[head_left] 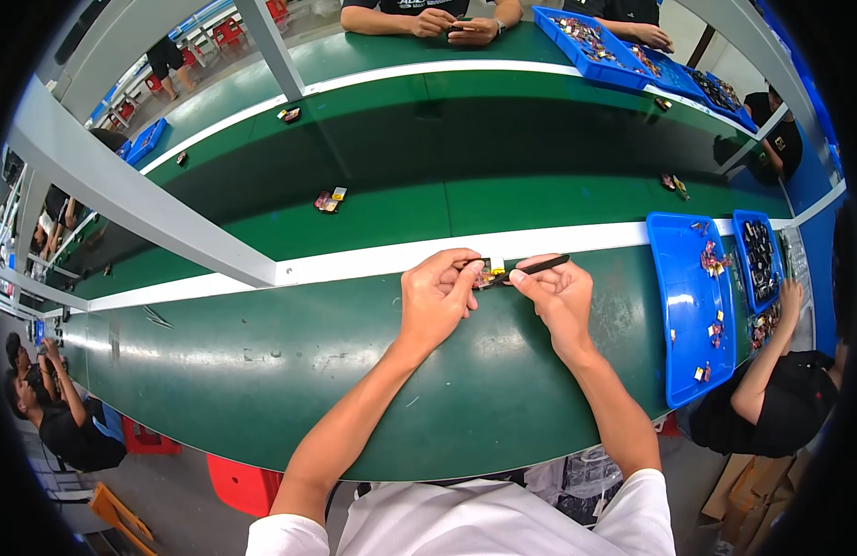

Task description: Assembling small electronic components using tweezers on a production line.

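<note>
Between my two hands, above the green tabletop (354, 371), is a small electronic assembly (489, 276) with thin wires and a yellow-and-white piece. My left hand (432, 298) pinches it from the left side, and its fingertips cover part of it. My right hand (563, 301) grips a slim black tool that looks like tweezers (543, 264), slanting up to the right. The tool's tip is at the right side of the assembly; whether it touches cannot be made out.
A blue tray (674, 357) with scattered wired parts lies to my right, beside a blue bin (773, 295) of black pieces. Past the white rail (373, 263), a green conveyor (503, 199) carries small assemblies (328, 200). A grey post (151, 185) slants at left. Co-workers sit opposite and beside me.
</note>
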### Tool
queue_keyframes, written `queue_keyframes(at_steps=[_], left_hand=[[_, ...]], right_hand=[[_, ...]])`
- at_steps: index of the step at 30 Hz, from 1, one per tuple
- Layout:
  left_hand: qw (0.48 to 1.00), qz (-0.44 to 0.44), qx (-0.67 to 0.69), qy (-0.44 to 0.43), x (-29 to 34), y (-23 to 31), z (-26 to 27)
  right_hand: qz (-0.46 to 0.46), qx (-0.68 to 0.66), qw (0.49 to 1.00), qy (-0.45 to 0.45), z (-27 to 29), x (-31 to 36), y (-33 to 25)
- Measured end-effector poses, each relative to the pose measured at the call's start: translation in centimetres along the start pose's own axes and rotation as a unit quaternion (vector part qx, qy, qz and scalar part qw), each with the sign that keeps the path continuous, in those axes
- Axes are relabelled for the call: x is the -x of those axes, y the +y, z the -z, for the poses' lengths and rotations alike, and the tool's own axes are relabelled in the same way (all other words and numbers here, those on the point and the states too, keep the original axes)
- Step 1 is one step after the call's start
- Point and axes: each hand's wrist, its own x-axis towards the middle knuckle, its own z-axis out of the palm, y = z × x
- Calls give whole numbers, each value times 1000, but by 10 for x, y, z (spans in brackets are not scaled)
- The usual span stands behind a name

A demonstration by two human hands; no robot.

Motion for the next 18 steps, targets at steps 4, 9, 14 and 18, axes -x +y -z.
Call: queue_keyframes(at_steps=[4,9,14,18], left_hand=[[1000,-4,-4,-1,0,1,0],[1000,3,-1,-2,0,0,1],[999,44,8,-16,-4,0,5],[994,77,62,-44,-6,1,9]], right_hand=[[-9,15,1000,-4,1,-1,0],[6,13,1000,-5,1,-2,3],[47,-1,999,-24,2,-3,7],[73,21,997,-17,2,-2,13]])
